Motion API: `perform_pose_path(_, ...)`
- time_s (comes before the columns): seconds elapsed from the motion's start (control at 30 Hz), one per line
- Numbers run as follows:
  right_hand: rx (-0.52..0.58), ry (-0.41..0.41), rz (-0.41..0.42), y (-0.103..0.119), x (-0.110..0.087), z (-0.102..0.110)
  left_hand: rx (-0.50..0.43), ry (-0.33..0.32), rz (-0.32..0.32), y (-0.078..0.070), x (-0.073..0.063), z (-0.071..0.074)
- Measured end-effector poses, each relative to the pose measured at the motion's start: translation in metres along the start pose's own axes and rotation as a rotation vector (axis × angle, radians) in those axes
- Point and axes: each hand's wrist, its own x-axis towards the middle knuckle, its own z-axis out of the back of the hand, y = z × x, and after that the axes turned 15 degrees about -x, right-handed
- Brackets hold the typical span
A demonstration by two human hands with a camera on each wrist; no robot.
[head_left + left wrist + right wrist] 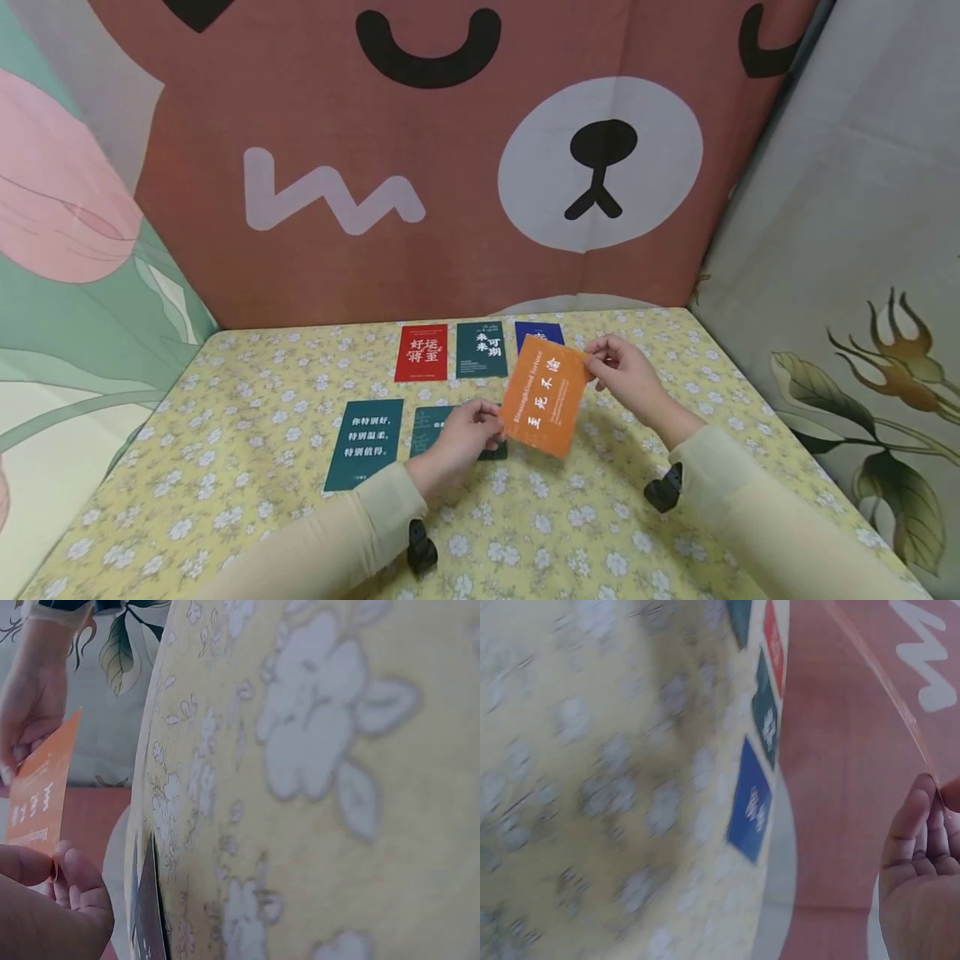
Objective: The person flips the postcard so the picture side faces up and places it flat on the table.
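An orange card with white lettering is held tilted above the table between both hands. My left hand pinches its lower left edge between thumb and fingers, as the left wrist view also shows. At its upper right corner my right hand pinches it; in the right wrist view the card appears nearly edge-on. Behind it lies a blue card, partly covered in the head view but fully seen from the right wrist. Under my left hand lies a dark green card, partly hidden.
A red card and a green card lie in the back row. Another green card is at front left. Yellow floral cloth covers the table, with a printed bear curtain behind and patterned curtains at both sides.
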Motion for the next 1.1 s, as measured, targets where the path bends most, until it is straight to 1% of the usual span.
perform_pose_path(0.13, 0.004, 0.041, -0.036, -0.014, -0.009, 0.006, 0.022, -0.069, -0.056, -0.001, 0.012, -0.001)
perform_pose_path(0.23, -0.015, 0.074, -0.063, -0.024, -0.017, 0.011, 0.066, -0.101, -0.090, -0.003, 0.021, -0.004)
perform_pose_path(0.27, -0.030, 0.088, -0.074, -0.027, -0.019, 0.013, 0.080, -0.107, -0.092, -0.004, 0.024, -0.006)
perform_pose_path(0.33, -0.070, 0.119, -0.094, -0.032, -0.024, 0.016, 0.128, -0.108, -0.097, -0.006, 0.029, -0.009)
perform_pose_path(0.47, -0.098, 0.213, -0.150, -0.042, -0.034, 0.019, 0.257, -0.081, -0.121, -0.012, 0.042, -0.015)
perform_pose_path(0.57, -0.139, 0.260, -0.187, -0.051, -0.038, 0.018, 0.382, -0.042, -0.143, -0.017, 0.051, -0.018)
perform_pose_path(0.67, -0.223, 0.281, -0.200, -0.059, -0.042, 0.015, 0.501, 0.010, -0.129, -0.020, 0.059, -0.022)
perform_pose_path(0.73, -0.261, 0.302, -0.231, -0.063, -0.045, 0.013, 0.584, 0.062, -0.096, -0.021, 0.064, -0.025)
perform_pose_path(0.8, -0.290, 0.323, -0.262, -0.066, -0.048, 0.013, 0.644, 0.141, -0.043, -0.021, 0.067, -0.028)
perform_pose_path(0.87, -0.305, 0.337, -0.295, -0.067, -0.051, 0.014, 0.702, 0.216, -0.005, -0.021, 0.069, -0.032)
perform_pose_path(0.93, -0.318, 0.335, -0.318, -0.067, -0.054, 0.016, 0.733, 0.282, 0.021, -0.020, 0.068, -0.036)
perform_pose_path(0.97, -0.324, 0.331, -0.320, -0.067, -0.054, 0.017, 0.739, 0.304, 0.021, -0.020, 0.068, -0.038)
perform_pose_path(1.1, -0.322, 0.319, -0.351, -0.067, -0.057, 0.020, 0.763, 0.335, -0.003, -0.019, 0.067, -0.045)
